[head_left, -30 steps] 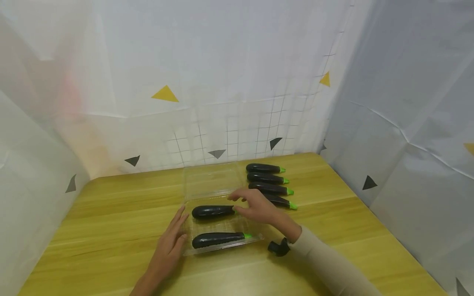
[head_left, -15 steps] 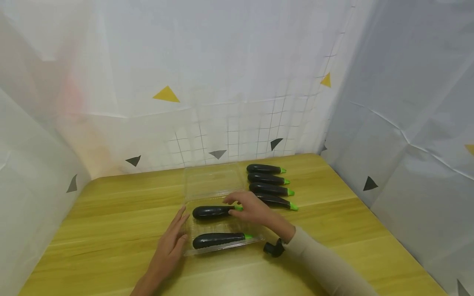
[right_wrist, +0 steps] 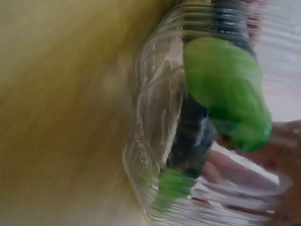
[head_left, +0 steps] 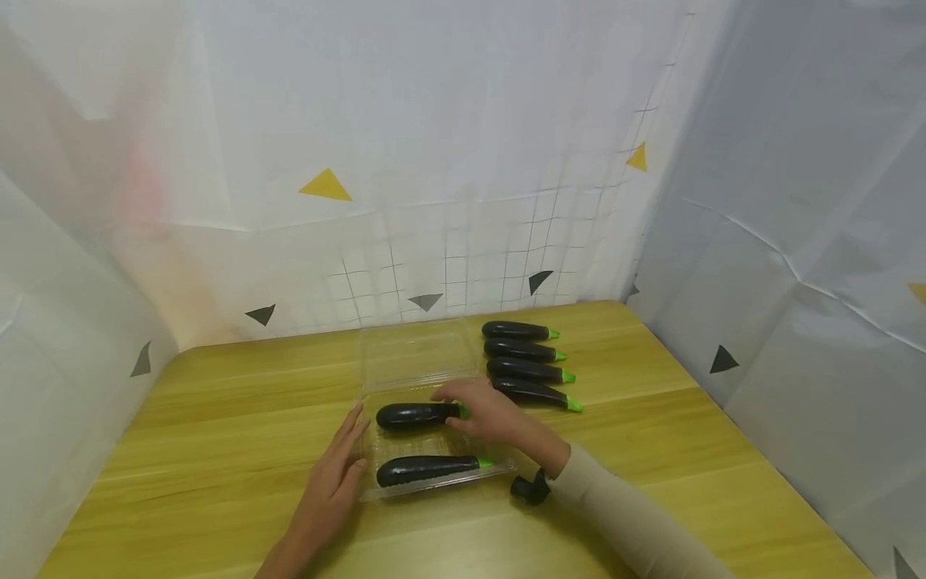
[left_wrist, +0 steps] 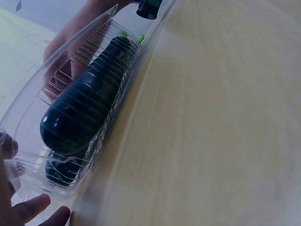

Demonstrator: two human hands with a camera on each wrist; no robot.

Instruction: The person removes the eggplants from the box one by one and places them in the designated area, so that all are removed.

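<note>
A clear plastic clamshell tray (head_left: 499,464) lies open on the wooden table, its lid (head_left: 415,354) folded back. Two dark eggplants with green stems lie in it. My right hand (head_left: 457,404) curls over the stem end of the far eggplant (head_left: 412,415). The near eggplant (head_left: 423,470) lies untouched. My left hand (head_left: 352,442) lies flat with straight fingers against the tray's left side. The left wrist view shows the near eggplant (left_wrist: 89,108) through the ribbed tray wall (left_wrist: 28,176). In the right wrist view a green stem (right_wrist: 225,89) fills the frame behind blurred plastic.
Several more eggplants (head_left: 524,371) lie in a row on the table (head_left: 217,418) just right of the lid. White sheeting walls close in the back and both sides. A black wrist camera (head_left: 528,488) sits by my right sleeve.
My right hand came down from hovering spread above the far eggplant's stem and closed its fingers round that end. The left hand and the tray stayed put.
</note>
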